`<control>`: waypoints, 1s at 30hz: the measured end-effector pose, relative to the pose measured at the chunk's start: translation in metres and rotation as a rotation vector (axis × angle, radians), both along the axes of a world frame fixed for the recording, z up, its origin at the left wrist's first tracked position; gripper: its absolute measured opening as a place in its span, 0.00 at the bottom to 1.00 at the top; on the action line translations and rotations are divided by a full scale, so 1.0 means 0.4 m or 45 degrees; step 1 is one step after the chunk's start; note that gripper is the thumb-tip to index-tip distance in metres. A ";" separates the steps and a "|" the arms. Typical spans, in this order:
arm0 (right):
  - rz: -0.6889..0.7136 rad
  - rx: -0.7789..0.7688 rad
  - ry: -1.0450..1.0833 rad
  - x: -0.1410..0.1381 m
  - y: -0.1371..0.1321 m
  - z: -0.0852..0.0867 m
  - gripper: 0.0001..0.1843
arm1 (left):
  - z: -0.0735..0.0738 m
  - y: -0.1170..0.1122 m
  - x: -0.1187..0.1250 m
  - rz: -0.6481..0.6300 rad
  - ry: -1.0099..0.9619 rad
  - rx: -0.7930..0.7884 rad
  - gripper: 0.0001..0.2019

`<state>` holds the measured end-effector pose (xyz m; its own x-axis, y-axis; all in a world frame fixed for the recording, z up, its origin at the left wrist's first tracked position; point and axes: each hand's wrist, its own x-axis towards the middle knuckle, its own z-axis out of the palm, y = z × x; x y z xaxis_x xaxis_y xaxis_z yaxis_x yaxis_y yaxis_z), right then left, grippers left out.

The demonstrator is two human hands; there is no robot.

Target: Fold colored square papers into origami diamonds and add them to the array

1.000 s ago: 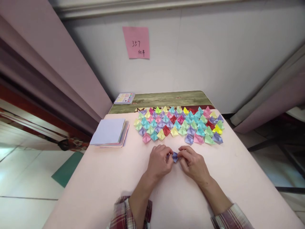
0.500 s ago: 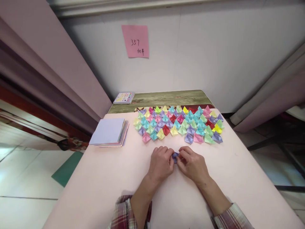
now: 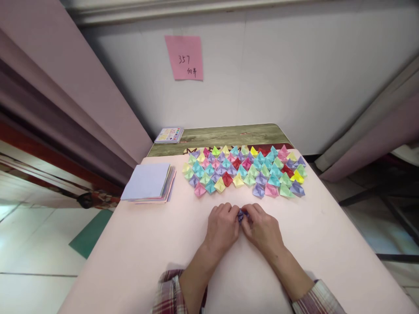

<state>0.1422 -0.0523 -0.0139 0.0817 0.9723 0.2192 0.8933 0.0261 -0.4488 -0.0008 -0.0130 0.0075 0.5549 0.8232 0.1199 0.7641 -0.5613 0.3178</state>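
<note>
Between my two hands is a small folded piece of dark blue-purple paper (image 3: 241, 216), mostly covered by fingers. My left hand (image 3: 222, 224) is closed on its left side, thumb and fingertips pinched together. From the other side, my right hand (image 3: 262, 224) pinches it with bent fingers. Just beyond my hands lie several rows of small folded paper boats (image 3: 238, 180) in pink, yellow, green, blue, purple and red. A stack of coloured paper sheets (image 3: 147, 182), lavender on top, rests to the left of them.
The pale pink table cover (image 3: 131, 257) lies under everything. At the back left, a printed packet (image 3: 169, 135) sits on the green wood-patterned tabletop (image 3: 212, 136). A pink note (image 3: 185, 59) hangs on the wall behind, and curtains (image 3: 369, 126) flank the table.
My right hand's fingers have curled closer over the blue-purple paper, and less of it shows now. The hands have drawn slightly nearer together. The view has shifted a little.
</note>
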 end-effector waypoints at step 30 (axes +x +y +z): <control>0.288 0.120 0.166 0.070 0.008 0.007 0.13 | -0.025 0.026 -0.021 0.059 -0.466 -0.245 0.10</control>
<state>0.1701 -0.0489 -0.0111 -0.1021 0.9448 0.3114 0.7949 0.2657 -0.5454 -0.0091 -0.0026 -0.0025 0.4662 0.8729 0.1440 0.6042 -0.4330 0.6689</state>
